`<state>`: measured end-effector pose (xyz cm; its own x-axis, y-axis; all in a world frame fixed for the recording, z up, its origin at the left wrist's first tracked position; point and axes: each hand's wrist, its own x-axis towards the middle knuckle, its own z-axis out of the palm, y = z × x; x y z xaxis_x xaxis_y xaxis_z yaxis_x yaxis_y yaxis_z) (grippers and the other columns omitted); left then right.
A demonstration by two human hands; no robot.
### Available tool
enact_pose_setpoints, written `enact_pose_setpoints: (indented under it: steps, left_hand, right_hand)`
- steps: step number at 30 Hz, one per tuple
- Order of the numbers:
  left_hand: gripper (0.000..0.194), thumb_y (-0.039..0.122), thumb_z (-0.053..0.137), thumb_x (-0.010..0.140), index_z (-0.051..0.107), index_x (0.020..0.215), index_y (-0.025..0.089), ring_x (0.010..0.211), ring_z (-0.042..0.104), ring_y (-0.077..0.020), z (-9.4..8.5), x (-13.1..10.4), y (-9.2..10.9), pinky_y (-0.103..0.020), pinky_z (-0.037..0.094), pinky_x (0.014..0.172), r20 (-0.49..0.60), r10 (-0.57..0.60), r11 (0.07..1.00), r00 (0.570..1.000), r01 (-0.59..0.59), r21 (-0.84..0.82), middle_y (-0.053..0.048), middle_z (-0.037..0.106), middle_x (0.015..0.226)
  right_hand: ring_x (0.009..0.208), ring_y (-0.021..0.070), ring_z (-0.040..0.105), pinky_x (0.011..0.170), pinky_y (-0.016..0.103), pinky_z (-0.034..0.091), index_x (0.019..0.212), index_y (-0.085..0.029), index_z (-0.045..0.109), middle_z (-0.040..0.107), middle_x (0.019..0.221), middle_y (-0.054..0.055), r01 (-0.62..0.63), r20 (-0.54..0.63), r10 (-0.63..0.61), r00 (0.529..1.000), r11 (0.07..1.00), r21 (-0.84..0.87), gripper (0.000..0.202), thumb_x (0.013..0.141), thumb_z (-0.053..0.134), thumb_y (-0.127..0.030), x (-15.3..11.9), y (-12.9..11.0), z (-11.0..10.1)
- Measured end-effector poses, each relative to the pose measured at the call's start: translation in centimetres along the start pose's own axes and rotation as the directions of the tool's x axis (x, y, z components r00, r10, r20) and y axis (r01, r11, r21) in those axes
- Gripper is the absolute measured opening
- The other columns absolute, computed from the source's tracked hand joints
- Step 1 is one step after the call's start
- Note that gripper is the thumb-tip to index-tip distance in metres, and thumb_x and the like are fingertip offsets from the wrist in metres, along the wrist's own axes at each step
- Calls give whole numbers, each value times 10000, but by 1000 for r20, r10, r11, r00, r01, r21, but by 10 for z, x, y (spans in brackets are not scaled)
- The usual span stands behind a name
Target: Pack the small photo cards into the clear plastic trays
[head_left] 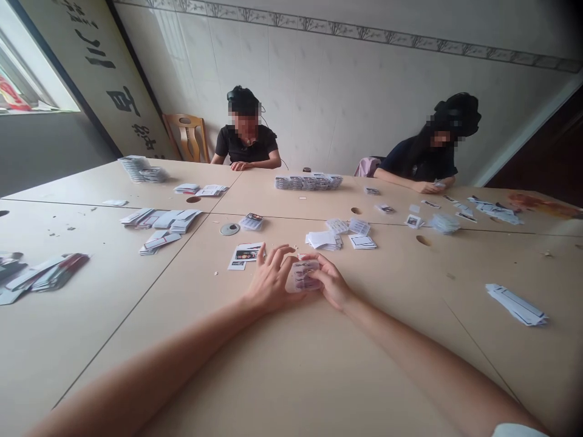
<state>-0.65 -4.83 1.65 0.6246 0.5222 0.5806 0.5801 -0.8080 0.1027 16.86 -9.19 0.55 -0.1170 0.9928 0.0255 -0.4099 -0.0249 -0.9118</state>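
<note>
A small clear plastic case [300, 278] with rows of dark marks is held upright just above the table between my hands. My right hand [336, 286] grips its right side, thumb pressed across the front. My left hand [268, 280] is at its left edge, the index finger and thumb curled against it and the other fingers raised apart. Just beyond my left fingers lie printed cards [243, 255] with dark pictures. White cards [323, 240] and clear cases [359, 226] lie a little beyond my right hand.
Folded white card sleeves [159, 220] lie in piles at the left, and a strip stack [514, 304] at the right. A row of packed cases [308, 182] stands farther back. Two people [246, 145] sit across the table [291, 376], which has round holes [423, 240].
</note>
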Motion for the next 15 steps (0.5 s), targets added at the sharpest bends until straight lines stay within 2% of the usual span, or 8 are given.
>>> enact_pose_setpoints:
  steps: [5,10,15]
  left_hand:
    - [527,548,623,744,500,1120,200,1248,457,-289,0,-1,1,-537,96,1141,39,-4,999,999,5,-43,-157,521,1273]
    - [545,555,653,712,510,1095,194,1238,456,-297,-1,-1,1,-548,107,1130,48,-27,997,998,30,-67,-153,516,1274]
    - [544,545,627,747,488,1141,198,1237,463,-284,-2,-1,3,-553,109,1131,69,-46,994,997,53,-93,-154,512,1281]
  right_hand:
    - [785,172,653,702,368,592,1015,-233,576,647,923,17,-25,-18,24,1000,999,-31,311,763,712,-353,0,0,0]
    - [833,175,644,737,367,593,1091,-242,571,650,913,16,-48,27,49,998,998,-27,360,768,712,-318,-1,-2,-1]
    - [880,183,637,752,377,590,1114,-255,577,650,989,26,-21,31,23,999,999,-35,343,788,680,-274,-3,-2,-3]
